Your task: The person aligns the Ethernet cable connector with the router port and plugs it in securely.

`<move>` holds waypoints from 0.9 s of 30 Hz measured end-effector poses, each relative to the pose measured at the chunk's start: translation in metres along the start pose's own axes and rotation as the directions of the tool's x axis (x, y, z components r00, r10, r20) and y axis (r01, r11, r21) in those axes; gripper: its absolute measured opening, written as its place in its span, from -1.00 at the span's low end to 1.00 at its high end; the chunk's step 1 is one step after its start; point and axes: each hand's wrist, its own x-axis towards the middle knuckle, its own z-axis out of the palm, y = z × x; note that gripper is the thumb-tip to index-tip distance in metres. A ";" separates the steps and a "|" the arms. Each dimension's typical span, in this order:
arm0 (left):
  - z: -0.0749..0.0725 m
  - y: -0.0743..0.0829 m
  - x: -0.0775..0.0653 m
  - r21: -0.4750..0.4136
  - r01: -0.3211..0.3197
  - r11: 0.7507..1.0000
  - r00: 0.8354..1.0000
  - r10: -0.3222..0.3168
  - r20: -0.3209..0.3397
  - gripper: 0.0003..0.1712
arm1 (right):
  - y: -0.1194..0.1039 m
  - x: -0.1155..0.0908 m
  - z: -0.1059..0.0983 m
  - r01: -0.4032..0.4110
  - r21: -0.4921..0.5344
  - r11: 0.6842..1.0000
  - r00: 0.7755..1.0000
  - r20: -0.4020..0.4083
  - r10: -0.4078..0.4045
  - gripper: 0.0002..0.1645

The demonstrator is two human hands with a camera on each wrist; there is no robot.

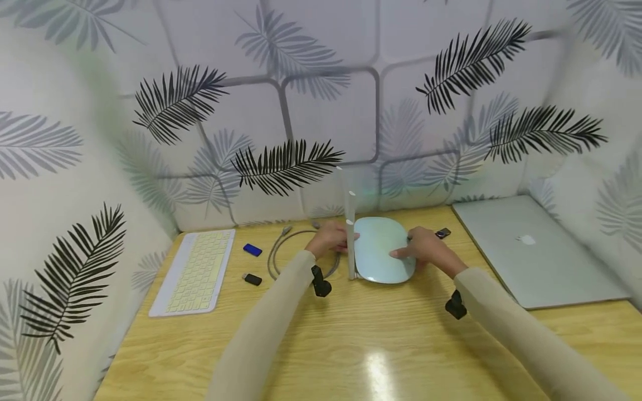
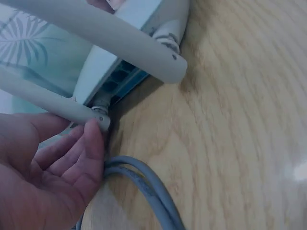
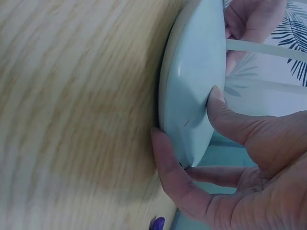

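A pale mint-white Wi-Fi router [image 1: 380, 245] lies on the wooden table, its antennas [image 1: 350, 253] standing up along its left edge. My left hand [image 1: 328, 238] is at that edge; in the left wrist view its thumb and fingers [image 2: 94, 139] pinch the lower end of one antenna [image 2: 53, 101]. A second antenna [image 2: 129, 45] is beside it, with the dark ports partly visible between their joints. At the router's right side, my right hand [image 1: 431, 248] grips the body, thumb on top and fingers round the edge, as the right wrist view shows [image 3: 259, 153].
A coiled grey cable [image 1: 271, 262] lies beside the left hand. Farther left are a blue USB stick [image 1: 252, 249], a black one [image 1: 252, 279] and a white keyboard [image 1: 198, 273]. A small dark item [image 1: 443, 233] sits beyond the right hand, near a closed silver laptop [image 1: 536, 256]. A patterned cloth [image 1: 326, 122] rises behind.
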 end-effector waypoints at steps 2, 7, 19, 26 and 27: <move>-0.002 -0.002 -0.001 -0.007 0.014 1.000 1.000 -0.014 -0.016 -0.71 | -0.004 0.002 0.000 0.008 -0.012 1.000 1.000 0.006 -0.008 -0.04; -0.005 0.001 -0.009 0.001 0.045 0.999 0.998 -0.045 -0.054 -0.77 | -0.009 0.004 -0.005 0.030 -0.047 0.998 1.000 0.002 -0.030 -0.06; 0.023 -0.002 -0.034 -0.201 0.069 0.977 0.967 -0.115 -0.227 -0.79 | -0.002 0.005 -0.008 0.086 -0.090 0.992 0.993 -0.077 -0.093 -0.23; 0.035 -0.006 -0.039 -0.309 0.067 0.949 0.964 -0.141 -0.226 -0.80 | 0.005 -0.002 -0.003 0.144 -0.180 0.973 0.988 -0.035 -0.153 -0.10; 0.032 -0.006 -0.040 -0.315 0.070 0.946 0.970 -0.137 -0.198 -0.79 | 0.006 -0.002 -0.002 0.151 -0.181 0.972 0.987 -0.031 -0.159 -0.09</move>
